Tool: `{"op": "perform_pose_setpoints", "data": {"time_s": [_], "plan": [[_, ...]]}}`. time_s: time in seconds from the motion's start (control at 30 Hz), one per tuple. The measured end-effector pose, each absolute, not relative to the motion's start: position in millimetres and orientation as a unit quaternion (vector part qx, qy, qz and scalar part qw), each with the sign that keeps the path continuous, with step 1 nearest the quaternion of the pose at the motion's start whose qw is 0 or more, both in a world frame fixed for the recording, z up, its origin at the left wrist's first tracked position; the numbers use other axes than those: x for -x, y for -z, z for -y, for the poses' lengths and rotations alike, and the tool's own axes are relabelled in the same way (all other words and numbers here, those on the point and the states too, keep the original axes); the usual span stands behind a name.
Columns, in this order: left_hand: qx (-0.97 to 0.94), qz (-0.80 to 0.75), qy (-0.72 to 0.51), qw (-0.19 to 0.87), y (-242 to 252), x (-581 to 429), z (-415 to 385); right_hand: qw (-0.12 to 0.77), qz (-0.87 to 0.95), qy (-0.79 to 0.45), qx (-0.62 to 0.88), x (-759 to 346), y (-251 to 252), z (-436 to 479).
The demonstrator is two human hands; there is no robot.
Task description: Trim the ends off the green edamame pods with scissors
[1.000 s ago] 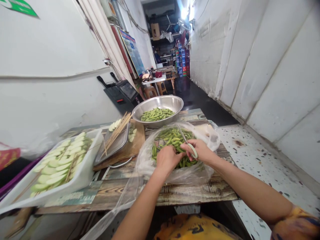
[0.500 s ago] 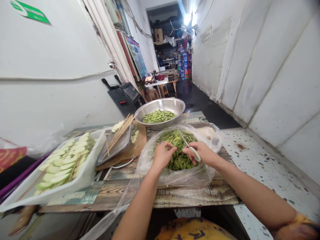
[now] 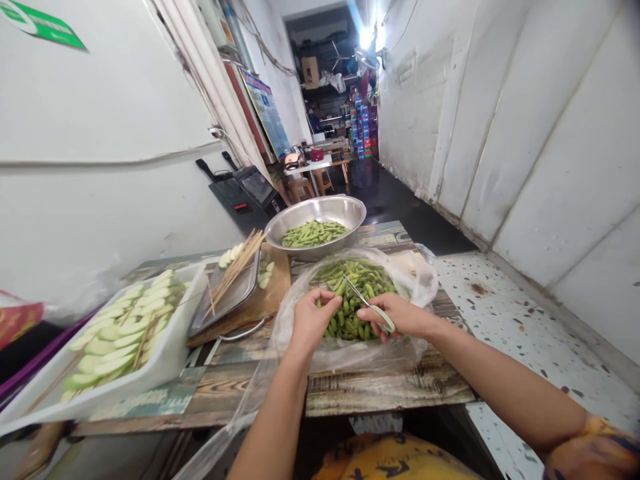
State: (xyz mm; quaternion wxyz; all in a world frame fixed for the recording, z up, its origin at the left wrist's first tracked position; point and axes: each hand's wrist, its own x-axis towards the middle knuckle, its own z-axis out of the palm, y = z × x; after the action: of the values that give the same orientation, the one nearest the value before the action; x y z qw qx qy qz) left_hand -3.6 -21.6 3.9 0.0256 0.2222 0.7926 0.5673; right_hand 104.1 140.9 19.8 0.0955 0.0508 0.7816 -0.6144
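A clear plastic bag (image 3: 295, 333) lies open on the wooden table, full of green bean pods (image 3: 357, 327). Over its right side, my right hand (image 3: 393, 315) grips scissors (image 3: 387, 320) with pale green handles, the blades pointing up and left across the pods. At the bag's left side is my left hand (image 3: 315, 317), thumb and fingers pinched together; whatever may be between them is too small to make out. Behind the bag stands a steel bowl (image 3: 355, 220) holding more pods (image 3: 315, 233).
On the left sits a white tray (image 3: 185, 333) of skewered pale green slices (image 3: 120, 343). Wooden skewers (image 3: 235, 267) lie on a metal tray (image 3: 235, 300) over a cutting board (image 3: 280, 273). A small white table (image 3: 320, 163) stands farther back.
My left hand has moved slightly left, away from the scissors. My right hand has shifted a little left, and the scissor blades show more clearly. The whole view has shifted slightly.
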Motion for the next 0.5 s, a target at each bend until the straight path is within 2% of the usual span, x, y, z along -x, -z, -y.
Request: {"op": "perform_pose_setpoints", "data": {"time_s": [0.13, 0.23, 0.43, 0.5], "plan": [[-0.215, -0.810, -0.546, -0.015, -10.9, -2.2, 20.0, 0.111, -0.766, 0.631, -0.042, -104.4, -21.6, -141.2], [-0.166, -0.802, -0.572, -0.040, -12.7, -0.1, 19.8, 0.119, -0.768, 0.628, -0.017, -105.5, -23.6, -142.5], [-0.086, -0.686, -0.707, 0.150, -12.4, 3.2, 22.2, 0.136, -0.801, 0.583, -0.006, -106.4, -21.7, -144.1], [-0.083, -0.662, -0.723, 0.182, -13.9, 1.8, 22.9, 0.126, -0.802, 0.583, -0.014, -106.0, -19.9, -143.9]]}}
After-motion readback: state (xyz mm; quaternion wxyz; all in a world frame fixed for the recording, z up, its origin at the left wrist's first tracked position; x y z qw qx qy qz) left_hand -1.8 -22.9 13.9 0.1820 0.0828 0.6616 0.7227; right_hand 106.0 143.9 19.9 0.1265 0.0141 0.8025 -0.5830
